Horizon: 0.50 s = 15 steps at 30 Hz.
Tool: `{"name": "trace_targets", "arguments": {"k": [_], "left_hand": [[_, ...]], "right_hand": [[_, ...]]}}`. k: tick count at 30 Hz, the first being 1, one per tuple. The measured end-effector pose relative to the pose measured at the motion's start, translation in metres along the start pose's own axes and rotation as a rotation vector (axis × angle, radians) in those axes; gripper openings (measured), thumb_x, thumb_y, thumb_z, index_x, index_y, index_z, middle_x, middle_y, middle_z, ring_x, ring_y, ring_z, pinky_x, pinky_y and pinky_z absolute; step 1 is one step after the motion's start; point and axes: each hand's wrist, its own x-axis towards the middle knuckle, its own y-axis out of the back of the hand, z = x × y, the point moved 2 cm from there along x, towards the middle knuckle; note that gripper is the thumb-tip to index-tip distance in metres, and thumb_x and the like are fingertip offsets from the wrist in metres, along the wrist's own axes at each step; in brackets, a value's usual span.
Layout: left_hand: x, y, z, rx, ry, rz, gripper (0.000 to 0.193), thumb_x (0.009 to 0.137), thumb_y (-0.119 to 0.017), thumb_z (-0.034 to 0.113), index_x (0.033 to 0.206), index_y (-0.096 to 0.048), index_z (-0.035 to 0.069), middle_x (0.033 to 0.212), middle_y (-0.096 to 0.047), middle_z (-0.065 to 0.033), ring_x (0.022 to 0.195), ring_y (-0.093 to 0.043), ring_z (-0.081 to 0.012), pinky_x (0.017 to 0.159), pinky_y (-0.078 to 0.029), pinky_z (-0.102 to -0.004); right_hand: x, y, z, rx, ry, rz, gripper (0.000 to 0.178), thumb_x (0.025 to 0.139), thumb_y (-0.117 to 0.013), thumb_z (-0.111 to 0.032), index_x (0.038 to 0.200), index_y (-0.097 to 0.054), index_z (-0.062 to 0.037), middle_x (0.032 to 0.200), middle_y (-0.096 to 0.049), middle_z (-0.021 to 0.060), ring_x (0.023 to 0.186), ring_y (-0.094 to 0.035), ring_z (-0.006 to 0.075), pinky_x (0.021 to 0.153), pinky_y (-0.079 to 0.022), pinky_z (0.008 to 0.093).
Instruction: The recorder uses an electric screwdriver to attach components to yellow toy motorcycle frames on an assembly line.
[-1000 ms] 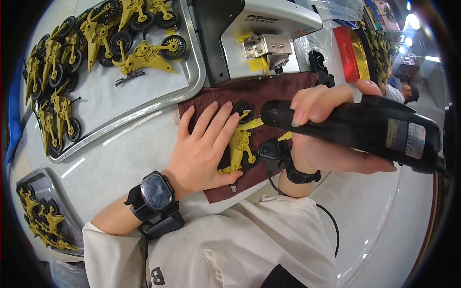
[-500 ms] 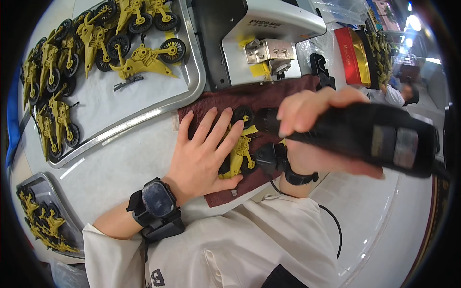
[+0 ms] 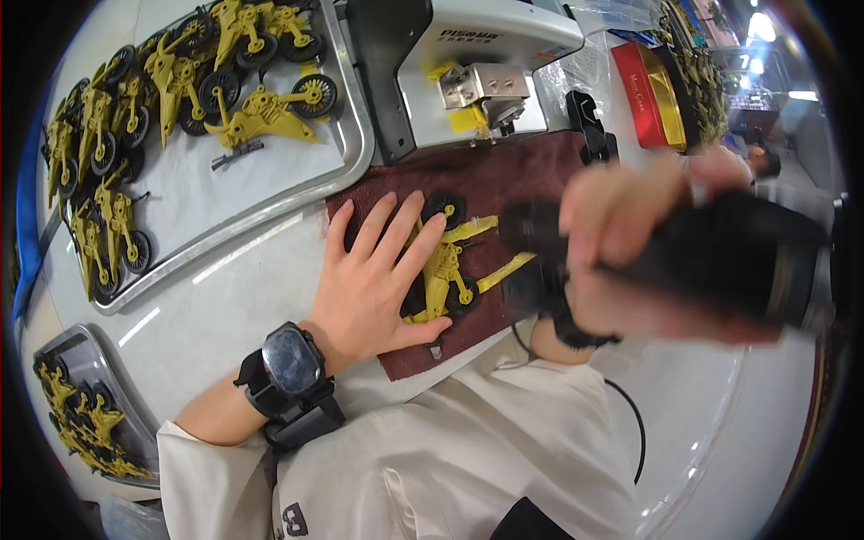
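My left hand (image 3: 367,274) lies flat with spread fingers over a yellow toy motorcycle (image 3: 443,270) with black wheels, pressing it onto a maroon cloth (image 3: 418,358). Part of the toy is hidden under the fingers. Two yellow strips (image 3: 506,272) stretch out from its right side. To the right, my right hand (image 3: 621,211) is closed round a thick black hand-held power tool (image 3: 711,256), blurred by motion. The tool's narrower front end points left, above the cloth and apart from the toy.
Behind the cloth stands a grey and white machine (image 3: 495,40) with a metal block on its front. A large metal tray (image 3: 234,216) of toy motorcycles lies at the far left, a smaller tray (image 3: 112,369) nearer. A red box (image 3: 643,94) sits at the back right.
My right hand has drawn the power tool to the right, away from the toy motorcycle, uncovering the yellow strips and a lower wheel. My left hand stays on the toy.
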Motion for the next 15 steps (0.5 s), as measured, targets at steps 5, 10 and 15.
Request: {"name": "trace_targets", "arguments": {"k": [5,10,15], "left_hand": [[-0.004,0.000,-0.004,0.027,-0.003,0.019,0.090,0.059,-0.070,0.054,0.133,-0.042,0.010,0.138,-0.039,-0.0148,0.126,-0.036,-0.0335,0.104,-0.020,-0.0535],[-0.002,-0.003,-0.001,0.026,-0.011,0.006,0.094,0.056,-0.072,0.053,0.135,-0.041,0.011,0.140,-0.036,-0.0142,0.126,-0.036,-0.0336,0.103,-0.019,-0.0545],[-0.001,-0.004,0.000,0.020,-0.014,0.002,0.094,0.056,-0.072,0.053,0.135,-0.041,0.011,0.140,-0.037,-0.0143,0.126,-0.036,-0.0336,0.103,-0.020,-0.0541]], "right_hand": [[-0.060,-0.019,-0.017,-0.072,0.032,-0.152,0.084,0.076,-0.048,-0.071,0.119,-0.036,-0.0001,0.069,-0.055,0.0119,0.050,-0.053,0.0232,0.052,-0.044,0.0367],[-0.084,-0.017,-0.028,-0.180,0.005,-0.102,0.081,0.081,-0.048,-0.068,0.121,-0.032,0.0004,0.071,-0.056,0.0133,0.052,-0.054,0.0254,0.054,-0.044,0.0381],[-0.093,-0.026,-0.017,-0.164,0.043,0.129,0.085,0.079,-0.045,-0.072,0.121,-0.032,0.0000,0.071,-0.056,0.0129,0.053,-0.055,0.0258,0.053,-0.044,0.0384]]}}
